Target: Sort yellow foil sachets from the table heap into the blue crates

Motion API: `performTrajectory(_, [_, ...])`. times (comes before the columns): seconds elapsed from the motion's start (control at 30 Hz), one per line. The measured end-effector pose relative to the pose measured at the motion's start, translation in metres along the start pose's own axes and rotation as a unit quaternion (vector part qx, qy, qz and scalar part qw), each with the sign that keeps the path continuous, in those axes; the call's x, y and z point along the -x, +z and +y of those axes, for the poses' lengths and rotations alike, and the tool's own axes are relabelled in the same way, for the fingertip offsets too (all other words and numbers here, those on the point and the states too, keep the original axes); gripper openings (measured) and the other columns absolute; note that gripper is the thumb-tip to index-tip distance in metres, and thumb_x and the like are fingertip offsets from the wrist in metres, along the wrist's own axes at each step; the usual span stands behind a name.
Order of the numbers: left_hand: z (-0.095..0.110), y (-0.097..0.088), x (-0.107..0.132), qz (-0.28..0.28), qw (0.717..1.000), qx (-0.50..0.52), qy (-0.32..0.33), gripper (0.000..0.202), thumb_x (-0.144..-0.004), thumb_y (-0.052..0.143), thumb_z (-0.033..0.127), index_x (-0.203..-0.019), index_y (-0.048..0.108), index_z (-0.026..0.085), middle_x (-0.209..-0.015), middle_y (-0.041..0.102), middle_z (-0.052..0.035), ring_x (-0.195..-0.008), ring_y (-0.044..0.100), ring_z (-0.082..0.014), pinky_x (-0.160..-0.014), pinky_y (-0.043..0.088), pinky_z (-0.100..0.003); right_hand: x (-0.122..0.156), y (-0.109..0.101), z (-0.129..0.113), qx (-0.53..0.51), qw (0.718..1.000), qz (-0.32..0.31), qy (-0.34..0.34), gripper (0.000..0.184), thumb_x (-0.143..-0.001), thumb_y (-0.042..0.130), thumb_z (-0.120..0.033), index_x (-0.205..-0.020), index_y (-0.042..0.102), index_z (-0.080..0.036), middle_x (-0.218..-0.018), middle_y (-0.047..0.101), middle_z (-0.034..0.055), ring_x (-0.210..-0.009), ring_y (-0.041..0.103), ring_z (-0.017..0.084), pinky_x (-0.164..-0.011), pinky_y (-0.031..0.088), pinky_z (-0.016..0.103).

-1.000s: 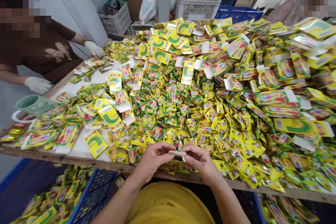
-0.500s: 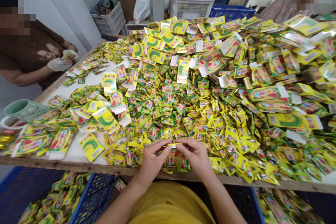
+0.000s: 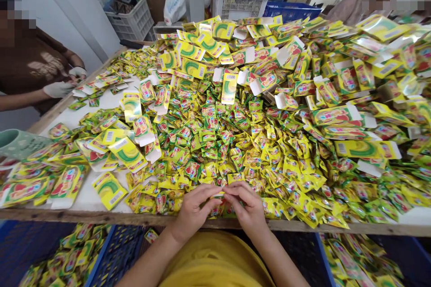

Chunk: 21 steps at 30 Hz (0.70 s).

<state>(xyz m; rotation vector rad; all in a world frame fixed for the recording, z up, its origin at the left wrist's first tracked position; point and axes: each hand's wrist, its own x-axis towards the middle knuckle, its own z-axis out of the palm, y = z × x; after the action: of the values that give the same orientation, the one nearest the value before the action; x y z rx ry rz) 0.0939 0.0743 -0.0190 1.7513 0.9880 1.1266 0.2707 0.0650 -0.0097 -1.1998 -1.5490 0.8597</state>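
My left hand (image 3: 194,210) and my right hand (image 3: 247,206) meet at the near edge of the bench (image 3: 87,195), fingertips pinched together on a small box (image 3: 220,195). Each grip is nearly closed around it, and my fingers hide most of the box, so I cannot tell how it lies. It sits just over the near fringe of the yellow-green sachets (image 3: 235,143) that cover the middle of the bench. Folded cartons (image 3: 128,152) lie to the left and heap up at the far and right side. A green mug (image 3: 16,142) stands at the left edge. A co-worker's gloved hands (image 3: 62,86) work at the far left. Blue crates (image 3: 121,246) with more sachets sit below the bench.
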Motion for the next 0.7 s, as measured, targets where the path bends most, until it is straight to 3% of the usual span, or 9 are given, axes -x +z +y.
performTrajectory(0.23, [-0.002,0.0,0.012,-0.014,0.999,0.0,-0.032,0.014,-0.084,0.062,0.016,-0.095,0.069,0.021,-0.097,0.072,-0.0064,-0.094,0.066,-0.0183,-0.085,0.053,-0.032,0.019,0.008,-0.005,0.034,0.999,-0.014,-0.025,0.022,-0.089,0.053,-0.016,-0.1,0.069,-0.025,-0.097,0.064,0.008,-0.091,0.062,0.019,-0.078,0.052,0.034])
performTrajectory(0.33, [-0.002,0.002,0.012,-0.006,0.996,-0.017,-0.084,0.013,-0.083,0.064,0.02,-0.095,0.066,0.021,-0.093,0.071,-0.0046,-0.089,0.066,-0.018,-0.082,0.053,-0.03,0.012,-0.014,0.004,0.078,0.997,-0.026,-0.011,0.021,-0.091,0.05,-0.023,-0.099,0.069,-0.024,-0.097,0.067,0.0081,-0.089,0.063,0.02,-0.078,0.051,0.034])
performTrajectory(0.4, [0.004,-0.006,0.005,0.06,0.989,-0.011,-0.135,0.018,-0.083,0.063,0.025,-0.1,0.065,0.022,-0.094,0.071,-0.0043,-0.085,0.067,-0.0179,-0.077,0.054,-0.028,-0.003,-0.035,0.015,0.186,0.98,0.061,0.041,0.022,-0.092,0.049,-0.032,-0.096,0.068,-0.021,-0.09,0.069,0.0092,-0.084,0.064,0.022,-0.078,0.05,0.037])
performTrajectory(0.47, [0.014,-0.027,-0.003,0.122,0.977,0.001,-0.176,0.025,-0.083,0.063,0.032,-0.106,0.063,0.022,-0.097,0.07,-0.005,-0.083,0.067,-0.0184,-0.071,0.055,-0.027,-0.025,-0.049,0.026,0.338,0.923,0.112,0.147,0.031,-0.089,0.052,-0.044,-0.097,0.066,-0.017,-0.084,0.069,0.0126,-0.077,0.064,0.025,-0.073,0.047,0.039])
performTrajectory(0.5, [0.019,-0.044,-0.004,0.126,0.973,-0.003,-0.195,0.027,-0.082,0.063,0.034,-0.106,0.063,0.022,-0.098,0.071,-0.0052,-0.082,0.067,-0.0189,-0.07,0.055,-0.027,-0.036,-0.052,0.031,0.39,0.893,0.118,0.189,0.037,-0.085,0.056,-0.049,-0.098,0.064,-0.015,-0.083,0.068,0.0147,-0.076,0.063,0.026,-0.072,0.046,0.039])
performTrajectory(0.57, [0.023,-0.087,0.005,0.047,0.969,-0.041,-0.239,0.027,-0.078,0.066,0.038,-0.1,0.068,0.023,-0.098,0.072,-0.0039,-0.082,0.068,-0.0201,-0.071,0.055,-0.028,-0.057,-0.05,0.039,0.424,0.863,0.131,0.243,0.043,-0.079,0.063,-0.051,-0.098,0.062,-0.013,-0.081,0.066,0.0155,-0.075,0.062,0.028,-0.069,0.044,0.038])
performTrajectory(0.63, [0.017,-0.136,0.035,-0.088,0.95,-0.101,-0.283,0.024,-0.073,0.07,0.041,-0.093,0.072,0.028,-0.097,0.074,0.0014,-0.088,0.068,-0.0219,-0.078,0.055,-0.031,-0.072,-0.048,0.044,0.37,0.88,0.149,0.258,0.038,-0.074,0.069,-0.047,-0.092,0.06,-0.015,-0.077,0.063,0.0106,-0.072,0.06,0.026,-0.066,0.042,0.034])
performTrajectory(0.67, [0.011,-0.159,0.058,-0.132,0.934,-0.13,-0.305,0.022,-0.07,0.071,0.044,-0.089,0.073,0.033,-0.095,0.075,0.0063,-0.089,0.068,-0.0225,-0.079,0.055,-0.034,-0.076,-0.049,0.045,0.333,0.895,0.151,0.255,0.034,-0.072,0.071,-0.045,-0.086,0.059,-0.016,-0.073,0.061,0.0069,-0.069,0.058,0.023,-0.064,0.041,0.032])
performTrajectory(0.7, [0.004,-0.18,0.083,-0.132,0.922,-0.162,-0.327,0.02,-0.068,0.07,0.048,-0.084,0.073,0.037,-0.09,0.075,0.0114,-0.085,0.069,-0.0225,-0.077,0.055,-0.036,-0.078,-0.053,0.045,0.301,0.908,0.147,0.25,0.03,-0.071,0.071,-0.043,-0.079,0.057,-0.018,-0.069,0.059,0.0033,-0.066,0.055,0.02,-0.062,0.04,0.03])
